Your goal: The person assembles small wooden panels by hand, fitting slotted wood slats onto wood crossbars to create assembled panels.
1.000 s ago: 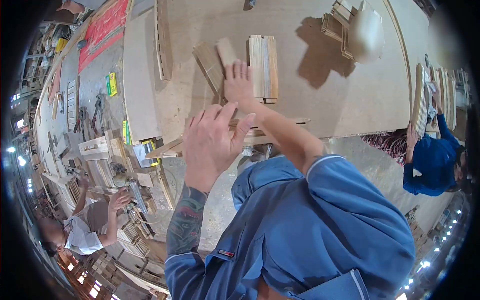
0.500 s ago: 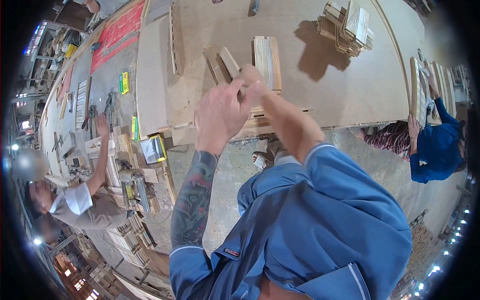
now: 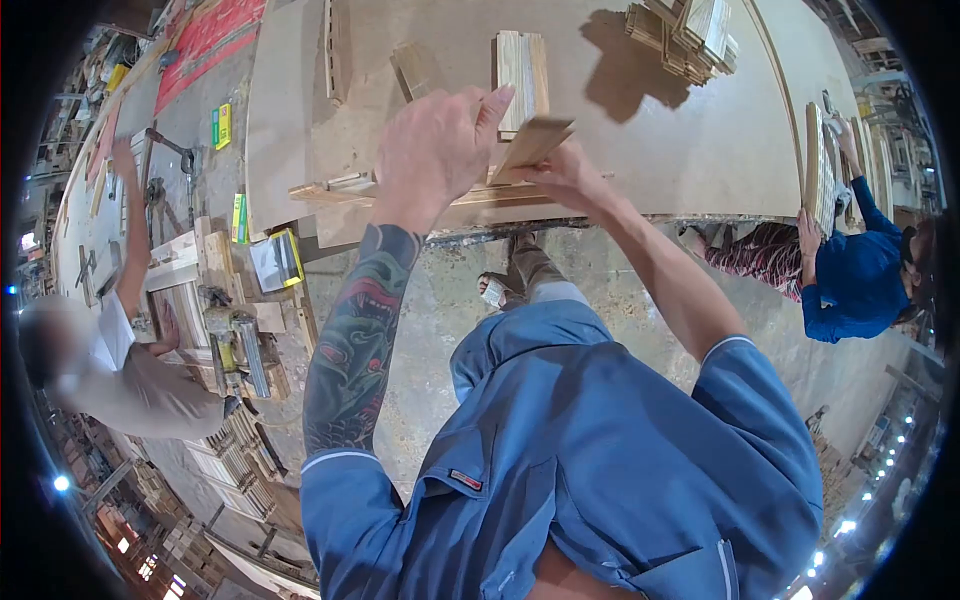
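My right hand (image 3: 572,178) grips a short wooden slat (image 3: 535,142), which tilts up above the near part of the table. Just left of it is my left hand (image 3: 435,150), back towards me, fingers curled and thumb pointing right; anything inside it is hidden. Below both hands, long wooden strips (image 3: 465,198) lie along the table's front edge. A small bundle of slats (image 3: 520,75) sits beyond the held slat. Another short wood piece (image 3: 409,72) rests behind my left hand.
A crossed stack of slats (image 3: 685,40) stands at the back right. A narrow strip (image 3: 336,50) lies at the back left. One co-worker (image 3: 865,285) handles boards on the right; another (image 3: 130,370) reaches over tools on the left. A yellow-edged packet (image 3: 276,260) lies nearby.
My hands have moved apart, the right one drawing back to the right with a slat in it. One of two wood pieces behind my left hand no longer shows there.
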The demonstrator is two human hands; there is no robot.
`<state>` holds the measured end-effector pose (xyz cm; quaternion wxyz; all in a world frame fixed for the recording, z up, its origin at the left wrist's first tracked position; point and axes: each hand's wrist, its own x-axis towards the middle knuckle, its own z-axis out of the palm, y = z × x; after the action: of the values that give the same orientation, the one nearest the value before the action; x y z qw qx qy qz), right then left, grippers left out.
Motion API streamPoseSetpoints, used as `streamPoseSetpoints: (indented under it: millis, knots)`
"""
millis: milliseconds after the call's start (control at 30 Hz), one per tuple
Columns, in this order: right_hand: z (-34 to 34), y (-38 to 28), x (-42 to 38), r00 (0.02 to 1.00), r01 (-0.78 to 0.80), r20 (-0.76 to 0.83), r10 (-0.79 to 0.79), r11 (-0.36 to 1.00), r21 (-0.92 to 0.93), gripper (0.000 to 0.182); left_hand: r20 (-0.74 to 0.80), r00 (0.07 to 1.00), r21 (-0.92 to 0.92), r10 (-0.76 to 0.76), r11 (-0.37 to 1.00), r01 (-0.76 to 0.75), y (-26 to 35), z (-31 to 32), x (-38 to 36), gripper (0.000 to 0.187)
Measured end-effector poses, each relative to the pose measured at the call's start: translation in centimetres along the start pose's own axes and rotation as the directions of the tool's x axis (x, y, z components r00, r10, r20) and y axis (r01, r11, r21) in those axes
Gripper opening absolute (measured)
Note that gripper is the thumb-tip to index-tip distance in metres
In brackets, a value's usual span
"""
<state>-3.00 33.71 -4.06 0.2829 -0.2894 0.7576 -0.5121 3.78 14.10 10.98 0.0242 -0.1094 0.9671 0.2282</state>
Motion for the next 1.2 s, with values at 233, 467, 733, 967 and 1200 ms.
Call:
streamPoseSetpoints:
  millis: [233,467,733,967,1200]
  knots:
    - [2.1,-0.3,-0.4,0.979,0.175,-0.037,-0.199,0.924,-0.339,0.022,-0.084,0.995,-0.013,0.051,0.999,-0.052,0.4,0.1,0.4,0.059]
    - [-2.0,2.5,2.4,0.994,-0.114,-0.017,0.113,0.973,-0.202,0.053,-0.058,0.988,0.030,0.143,0.989,-0.141,3.7,2.1,1.1,0.054]
    - [1.6,3.1,9.7,0.599,-0.746,-0.671,0.437,0.610,-0.268,0.054,-0.077,0.989,0.036,0.127,0.992,-0.125,4.0,2.0,1.3,0.053]
    - [-4.7,5.5,2.6,0.825,-0.152,-0.454,0.338,0.905,0.398,0.035,-0.075,0.991,0.002,0.110,0.994,-0.111,3.6,2.3,1.0,0.061]
    - [-3.5,3.3,-2.9,0.987,-0.072,-0.131,0.096,0.981,0.179,0.028,-0.069,0.992,0.010,0.105,0.995,-0.104,3.4,2.6,1.2,0.064]
